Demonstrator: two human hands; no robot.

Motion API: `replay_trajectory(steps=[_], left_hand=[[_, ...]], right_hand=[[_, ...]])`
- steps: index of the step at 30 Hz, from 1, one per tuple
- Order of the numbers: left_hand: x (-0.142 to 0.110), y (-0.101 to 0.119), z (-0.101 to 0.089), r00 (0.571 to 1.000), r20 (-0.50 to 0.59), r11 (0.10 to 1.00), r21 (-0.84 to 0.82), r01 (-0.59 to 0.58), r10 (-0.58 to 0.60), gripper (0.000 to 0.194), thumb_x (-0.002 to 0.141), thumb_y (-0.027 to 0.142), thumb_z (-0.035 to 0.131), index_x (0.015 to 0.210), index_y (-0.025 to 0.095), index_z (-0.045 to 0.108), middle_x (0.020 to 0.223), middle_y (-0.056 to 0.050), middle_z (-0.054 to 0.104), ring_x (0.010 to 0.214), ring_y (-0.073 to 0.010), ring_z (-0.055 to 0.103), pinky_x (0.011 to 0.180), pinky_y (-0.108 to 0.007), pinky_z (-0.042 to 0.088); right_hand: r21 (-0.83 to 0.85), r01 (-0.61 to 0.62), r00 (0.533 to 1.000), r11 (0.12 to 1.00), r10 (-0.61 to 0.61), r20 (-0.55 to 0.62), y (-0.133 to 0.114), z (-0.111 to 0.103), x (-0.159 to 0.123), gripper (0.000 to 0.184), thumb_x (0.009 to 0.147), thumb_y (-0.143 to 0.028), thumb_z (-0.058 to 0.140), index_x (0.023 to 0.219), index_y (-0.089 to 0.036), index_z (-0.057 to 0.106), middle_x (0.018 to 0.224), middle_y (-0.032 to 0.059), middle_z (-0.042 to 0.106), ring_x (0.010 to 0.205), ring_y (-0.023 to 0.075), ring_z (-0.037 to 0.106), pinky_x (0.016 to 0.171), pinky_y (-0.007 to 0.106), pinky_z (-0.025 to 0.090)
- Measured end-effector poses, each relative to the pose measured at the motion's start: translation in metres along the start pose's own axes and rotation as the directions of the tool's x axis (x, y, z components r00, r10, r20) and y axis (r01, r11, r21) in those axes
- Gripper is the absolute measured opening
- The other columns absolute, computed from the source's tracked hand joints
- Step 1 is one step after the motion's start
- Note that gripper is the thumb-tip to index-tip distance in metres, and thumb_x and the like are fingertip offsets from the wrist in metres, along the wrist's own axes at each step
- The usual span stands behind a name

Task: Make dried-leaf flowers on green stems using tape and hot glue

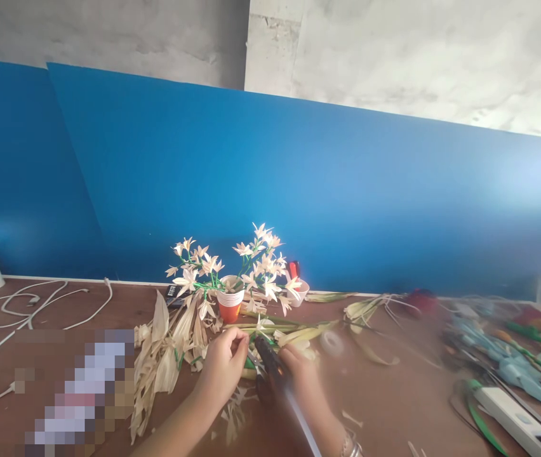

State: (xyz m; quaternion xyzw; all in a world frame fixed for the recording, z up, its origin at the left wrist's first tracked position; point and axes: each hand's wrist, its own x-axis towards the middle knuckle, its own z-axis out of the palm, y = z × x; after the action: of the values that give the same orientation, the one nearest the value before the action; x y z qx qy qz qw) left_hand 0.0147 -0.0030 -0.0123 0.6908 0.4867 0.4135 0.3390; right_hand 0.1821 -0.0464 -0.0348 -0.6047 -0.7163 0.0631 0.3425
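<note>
My right hand is wrapped round a black hot glue gun, with a pale glue stick sticking out of its rear toward me. The gun's nozzle points away, close to the fingertips of my left hand. My left fingers are pinched together; what they hold is too small to make out. A white husk flower is just beyond the nozzle. Metal blades, apparently scissors, show partly between my hands. Behind them, a red-and-white paper cup holds green stems with pale flowers.
Dried husks are heaped left of my hands. A tape roll lies to the right. White cables curl at the far left. A white power strip and coloured strips lie at right. A blue panel stands behind the table.
</note>
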Motion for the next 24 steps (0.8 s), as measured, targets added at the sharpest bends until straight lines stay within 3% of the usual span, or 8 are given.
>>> replay_trajectory(steps=[6, 20, 24], left_hand=[[0.0004, 0.0019, -0.0005, 1.000, -0.005, 1.000, -0.027, 0.011, -0.011, 0.023, 0.083, 0.035, 0.043, 0.073, 0.019, 0.056, 0.064, -0.001, 0.059, 0.058, -0.0165, 0.053, 0.055, -0.024, 0.037], [-0.0006, 0.0023, 0.0001, 1.000, 0.010, 0.999, -0.035, 0.011, -0.011, 0.025, 0.083, 0.036, 0.042, 0.069, 0.019, 0.055, 0.058, 0.002, 0.052, 0.054, -0.0149, 0.050, 0.053, -0.024, 0.036], [-0.0005, 0.0027, -0.0006, 1.000, 0.018, 0.999, -0.040, 0.017, -0.016, 0.024, 0.083, 0.036, 0.043, 0.070, 0.019, 0.055, 0.061, 0.000, 0.056, 0.058, -0.0160, 0.053, 0.056, -0.024, 0.038]], right_hand=[[0.006, -0.010, 1.000, 1.000, 0.011, -0.022, -0.0028, -0.0016, -0.0005, 0.010, 0.065, -0.011, 0.051, 0.058, -0.019, 0.050, 0.064, 0.0009, 0.051, 0.057, 0.0142, 0.049, 0.051, 0.021, 0.031], [0.033, -0.002, 0.999, 0.999, 0.004, -0.046, -0.0050, -0.0018, -0.0012, 0.013, 0.067, -0.017, 0.053, 0.057, -0.019, 0.044, 0.062, -0.0004, 0.047, 0.054, 0.0128, 0.045, 0.049, 0.021, 0.028], [0.042, 0.046, 0.997, 0.998, -0.044, -0.059, -0.0018, -0.0008, -0.0025, 0.013, 0.067, -0.018, 0.053, 0.058, -0.019, 0.044, 0.062, -0.0009, 0.046, 0.054, 0.0125, 0.045, 0.049, 0.021, 0.029]])
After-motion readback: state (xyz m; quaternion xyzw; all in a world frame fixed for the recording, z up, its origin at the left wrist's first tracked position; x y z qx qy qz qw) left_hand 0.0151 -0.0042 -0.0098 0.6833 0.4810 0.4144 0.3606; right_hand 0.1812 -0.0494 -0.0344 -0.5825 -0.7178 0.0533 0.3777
